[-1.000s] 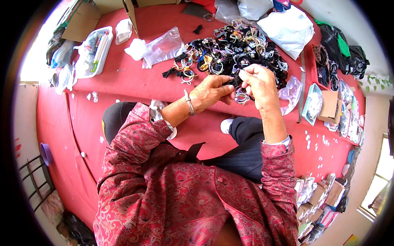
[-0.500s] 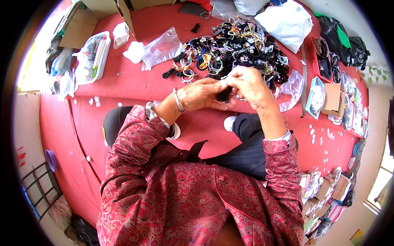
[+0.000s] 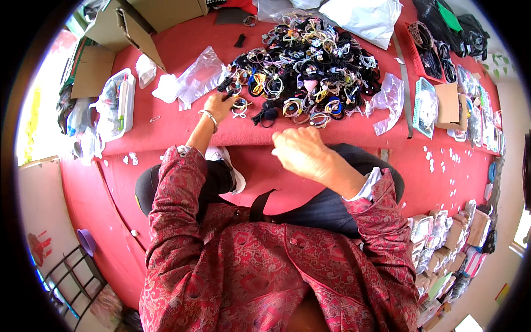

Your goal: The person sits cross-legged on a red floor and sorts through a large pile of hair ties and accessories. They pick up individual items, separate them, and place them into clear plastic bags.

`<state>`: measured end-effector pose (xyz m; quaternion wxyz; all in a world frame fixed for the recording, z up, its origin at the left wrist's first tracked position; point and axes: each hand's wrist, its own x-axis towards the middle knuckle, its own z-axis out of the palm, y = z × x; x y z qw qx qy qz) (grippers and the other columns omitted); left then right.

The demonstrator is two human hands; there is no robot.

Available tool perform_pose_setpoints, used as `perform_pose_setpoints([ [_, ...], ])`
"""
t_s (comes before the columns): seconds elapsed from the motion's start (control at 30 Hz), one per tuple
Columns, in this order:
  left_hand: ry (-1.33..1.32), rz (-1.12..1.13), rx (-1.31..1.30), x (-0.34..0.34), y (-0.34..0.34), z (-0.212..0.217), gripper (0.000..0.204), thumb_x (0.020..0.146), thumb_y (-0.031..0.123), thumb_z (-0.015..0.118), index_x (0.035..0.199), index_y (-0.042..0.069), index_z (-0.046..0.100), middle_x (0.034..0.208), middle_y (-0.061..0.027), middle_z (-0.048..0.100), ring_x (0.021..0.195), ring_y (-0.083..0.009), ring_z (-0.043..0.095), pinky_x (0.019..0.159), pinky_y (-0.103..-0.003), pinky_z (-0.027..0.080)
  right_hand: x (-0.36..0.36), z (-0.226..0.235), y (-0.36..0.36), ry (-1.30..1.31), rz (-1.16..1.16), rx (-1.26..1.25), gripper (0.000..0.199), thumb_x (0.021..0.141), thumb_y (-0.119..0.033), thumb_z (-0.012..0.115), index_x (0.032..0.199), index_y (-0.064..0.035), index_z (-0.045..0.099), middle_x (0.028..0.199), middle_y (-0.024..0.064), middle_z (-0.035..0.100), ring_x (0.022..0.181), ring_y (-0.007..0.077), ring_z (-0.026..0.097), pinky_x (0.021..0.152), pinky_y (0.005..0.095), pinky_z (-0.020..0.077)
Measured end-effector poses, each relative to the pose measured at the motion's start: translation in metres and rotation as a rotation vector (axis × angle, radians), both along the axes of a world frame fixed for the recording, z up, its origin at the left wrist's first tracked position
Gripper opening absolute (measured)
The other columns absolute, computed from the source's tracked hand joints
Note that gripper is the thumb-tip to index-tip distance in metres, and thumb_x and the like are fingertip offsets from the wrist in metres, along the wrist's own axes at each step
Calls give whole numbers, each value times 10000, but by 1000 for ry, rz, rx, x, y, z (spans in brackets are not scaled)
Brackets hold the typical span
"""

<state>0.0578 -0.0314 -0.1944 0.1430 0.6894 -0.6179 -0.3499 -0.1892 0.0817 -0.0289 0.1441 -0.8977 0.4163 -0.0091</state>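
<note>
At the left edge of a large pile of hair ties [image 3: 326, 72], my left hand [image 3: 217, 109] reaches forward. Its fingers close over the dark end of a small bundle of hair ties [image 3: 239, 107], whose pale loops lie beside the fingertips. My right hand [image 3: 303, 152] hovers nearer to me, above the front edge of the red-covered surface [image 3: 182, 130]. Its fingers are curled, and whatever they may hold is hidden. Between my hands, a black tufted hair-tie bundle [image 3: 266, 114] lies at the front of the pile.
Left of the pile are a clear plastic bag [image 3: 202, 80], a white tray [image 3: 129, 105] and cardboard boxes [image 3: 95, 72]. To the right stand a red basket [image 3: 420, 58], a light-blue basket [image 3: 425, 105] and an open carton [image 3: 449, 105]. A white bag [image 3: 362, 21] lies behind.
My hands were together around a black bundle and have parted. The left has gone forward and left to the pile's edge; the right has drawn back. A black bundle now lies in front.
</note>
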Motion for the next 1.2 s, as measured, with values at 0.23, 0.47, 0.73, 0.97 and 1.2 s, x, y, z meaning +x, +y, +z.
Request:
perform_pose_setpoints([
  [0.23,-400,98,-124,30,-16,-9,407,614,446,687,753,64,663,692,-139,629,689,-302,619,648,-384,475,-1,-9,9,60,48,-167,131,705,-190,589,734,-76,530,617,43,543,571,182,570,490,320,408],
  [0.47,-513,47,-209,11,-20,-15,394,615,432,698,757,66,659,742,-124,641,708,-276,623,639,-385,459,-1,-19,11,45,50,-130,128,608,-145,601,713,-74,592,617,53,588,622,169,596,496,298,406],
  [0.73,-470,-17,-144,13,-24,-34,284,676,388,614,813,145,664,839,-99,645,846,-283,605,745,-435,427,-3,-17,8,93,71,-188,101,680,-141,554,746,-65,553,642,39,559,601,165,571,513,291,402],
  [0.97,-473,274,-232,38,-61,-55,211,754,233,488,832,182,678,807,-104,651,788,-268,629,756,-425,443,1,-17,4,169,61,-126,139,664,-173,569,759,-74,589,651,41,579,640,162,578,510,296,380],
  [1.2,-572,-24,-205,15,-78,-65,301,624,332,705,851,137,671,974,-99,610,959,-282,554,796,-418,458,6,-18,-1,259,63,-104,77,674,-147,567,732,-99,548,658,15,554,639,141,564,530,269,392],
])
